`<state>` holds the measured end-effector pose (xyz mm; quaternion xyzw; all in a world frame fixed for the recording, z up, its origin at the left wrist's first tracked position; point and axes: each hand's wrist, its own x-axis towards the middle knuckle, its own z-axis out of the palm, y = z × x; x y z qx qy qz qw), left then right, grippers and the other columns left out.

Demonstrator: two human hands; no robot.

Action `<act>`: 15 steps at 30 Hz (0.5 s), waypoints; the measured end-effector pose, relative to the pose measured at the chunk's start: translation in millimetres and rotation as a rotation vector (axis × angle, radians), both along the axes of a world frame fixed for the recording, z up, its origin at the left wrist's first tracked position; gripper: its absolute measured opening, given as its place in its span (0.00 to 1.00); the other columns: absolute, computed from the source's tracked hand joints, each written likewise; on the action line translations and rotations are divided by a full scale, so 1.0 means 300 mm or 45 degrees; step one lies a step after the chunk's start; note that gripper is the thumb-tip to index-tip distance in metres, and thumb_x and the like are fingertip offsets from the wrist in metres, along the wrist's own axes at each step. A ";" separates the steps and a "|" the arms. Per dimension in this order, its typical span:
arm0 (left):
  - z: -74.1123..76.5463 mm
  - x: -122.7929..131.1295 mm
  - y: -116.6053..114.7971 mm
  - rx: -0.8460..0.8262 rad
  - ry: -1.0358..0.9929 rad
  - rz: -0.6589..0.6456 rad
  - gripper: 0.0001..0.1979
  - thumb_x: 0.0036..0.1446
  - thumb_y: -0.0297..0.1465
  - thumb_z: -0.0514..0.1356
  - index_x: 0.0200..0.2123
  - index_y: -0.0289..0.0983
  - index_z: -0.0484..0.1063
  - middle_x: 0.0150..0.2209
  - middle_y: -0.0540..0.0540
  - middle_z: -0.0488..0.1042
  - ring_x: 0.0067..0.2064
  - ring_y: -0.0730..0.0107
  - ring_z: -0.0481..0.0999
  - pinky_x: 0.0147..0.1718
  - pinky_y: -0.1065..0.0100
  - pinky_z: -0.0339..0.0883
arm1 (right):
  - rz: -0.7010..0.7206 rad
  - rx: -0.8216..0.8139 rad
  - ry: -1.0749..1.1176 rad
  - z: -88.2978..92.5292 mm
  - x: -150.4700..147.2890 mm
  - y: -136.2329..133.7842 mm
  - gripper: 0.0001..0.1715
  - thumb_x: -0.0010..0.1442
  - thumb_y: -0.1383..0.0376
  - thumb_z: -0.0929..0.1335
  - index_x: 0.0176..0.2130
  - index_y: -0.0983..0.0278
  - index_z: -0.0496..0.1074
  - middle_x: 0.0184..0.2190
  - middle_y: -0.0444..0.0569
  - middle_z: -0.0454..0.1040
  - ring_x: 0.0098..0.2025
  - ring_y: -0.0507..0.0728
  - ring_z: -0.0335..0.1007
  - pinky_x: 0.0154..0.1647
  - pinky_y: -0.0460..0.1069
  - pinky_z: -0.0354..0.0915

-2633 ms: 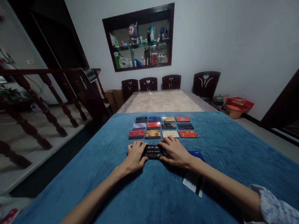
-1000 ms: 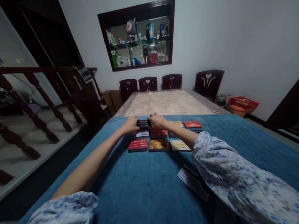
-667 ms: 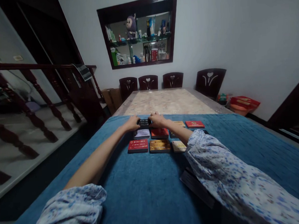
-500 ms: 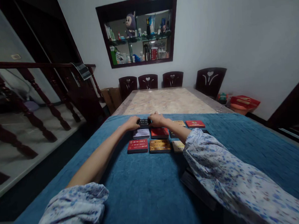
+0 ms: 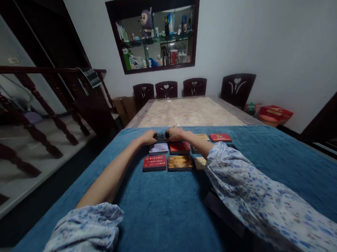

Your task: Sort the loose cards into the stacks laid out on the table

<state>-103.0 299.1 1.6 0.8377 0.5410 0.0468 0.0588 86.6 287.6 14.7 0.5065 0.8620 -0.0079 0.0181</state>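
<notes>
A black card stack [image 5: 161, 137] lies in the back row on the blue cloth, between my two hands. My left hand [image 5: 149, 137] grips its left edge, and my right hand [image 5: 174, 134] closes on its right edge. Just in front are a white card stack [image 5: 158, 148] and a red one [image 5: 179, 147]. Nearest me lie a red stack [image 5: 154, 163], a gold stack [image 5: 180, 163] and a pale one [image 5: 199, 163] partly hidden by my right sleeve. Behind my right forearm are a yellow stack [image 5: 202, 137] and a red stack [image 5: 220, 137].
The blue cloth [image 5: 162, 217] covers the near part of the long table [image 5: 181, 112]. A dark flat object [image 5: 223, 212] lies partly under my right sleeve. Chairs [image 5: 166, 90] stand behind the table, with a cardboard box [image 5: 125, 109] at the left and a railing beyond.
The camera view has shifted slightly. Both hands stay at the black card stack, with barely any other movement.
</notes>
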 end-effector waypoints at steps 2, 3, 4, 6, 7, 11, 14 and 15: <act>-0.001 0.002 -0.002 0.003 0.004 0.000 0.13 0.45 0.23 0.57 0.36 0.31 0.76 0.33 0.45 0.78 0.37 0.62 0.75 0.37 0.69 0.68 | 0.001 0.000 -0.005 0.001 0.000 -0.003 0.23 0.61 0.57 0.66 0.54 0.59 0.74 0.56 0.55 0.73 0.61 0.70 0.61 0.51 0.60 0.67; -0.002 0.002 -0.003 0.006 0.004 -0.003 0.13 0.45 0.22 0.57 0.36 0.30 0.76 0.33 0.45 0.78 0.37 0.62 0.75 0.38 0.70 0.68 | 0.003 0.001 -0.006 0.001 -0.001 -0.004 0.23 0.61 0.57 0.66 0.54 0.59 0.74 0.57 0.55 0.73 0.61 0.70 0.61 0.52 0.60 0.67; -0.002 0.002 -0.003 0.009 0.002 -0.009 0.13 0.46 0.21 0.57 0.36 0.29 0.76 0.34 0.44 0.78 0.38 0.62 0.75 0.38 0.70 0.67 | 0.004 0.003 -0.007 0.000 -0.001 -0.004 0.23 0.61 0.57 0.66 0.54 0.59 0.74 0.57 0.55 0.72 0.61 0.69 0.61 0.52 0.59 0.66; -0.003 0.001 -0.002 0.014 -0.008 -0.017 0.14 0.46 0.21 0.57 0.37 0.28 0.76 0.36 0.44 0.79 0.39 0.61 0.75 0.40 0.70 0.67 | 0.006 0.008 -0.008 -0.002 -0.001 -0.004 0.23 0.61 0.57 0.66 0.54 0.59 0.74 0.58 0.55 0.71 0.61 0.69 0.60 0.52 0.59 0.66; -0.003 0.000 0.000 0.014 -0.014 -0.021 0.14 0.46 0.21 0.57 0.38 0.29 0.76 0.37 0.43 0.79 0.40 0.60 0.76 0.41 0.69 0.67 | 0.007 0.010 -0.008 -0.003 -0.002 -0.004 0.24 0.61 0.57 0.65 0.55 0.59 0.74 0.58 0.55 0.71 0.61 0.70 0.60 0.52 0.59 0.66; -0.003 -0.006 0.005 0.008 -0.016 -0.018 0.20 0.44 0.24 0.59 0.43 0.34 0.77 0.43 0.42 0.80 0.46 0.55 0.77 0.46 0.66 0.69 | 0.010 0.013 -0.006 -0.005 0.001 -0.003 0.25 0.61 0.56 0.66 0.56 0.59 0.73 0.59 0.57 0.70 0.62 0.71 0.59 0.52 0.61 0.66; 0.001 -0.013 0.001 0.020 -0.002 -0.004 0.23 0.45 0.25 0.60 0.48 0.35 0.75 0.48 0.41 0.79 0.50 0.54 0.76 0.51 0.64 0.68 | 0.013 0.022 0.005 -0.003 0.006 -0.004 0.27 0.61 0.56 0.67 0.58 0.58 0.72 0.60 0.56 0.69 0.63 0.70 0.59 0.53 0.61 0.66; 0.003 -0.016 -0.001 0.028 -0.002 0.003 0.24 0.46 0.26 0.60 0.50 0.34 0.75 0.50 0.40 0.78 0.52 0.53 0.75 0.53 0.63 0.67 | 0.015 0.027 0.012 -0.002 0.009 -0.004 0.28 0.60 0.55 0.67 0.59 0.58 0.71 0.61 0.56 0.69 0.63 0.70 0.58 0.53 0.61 0.66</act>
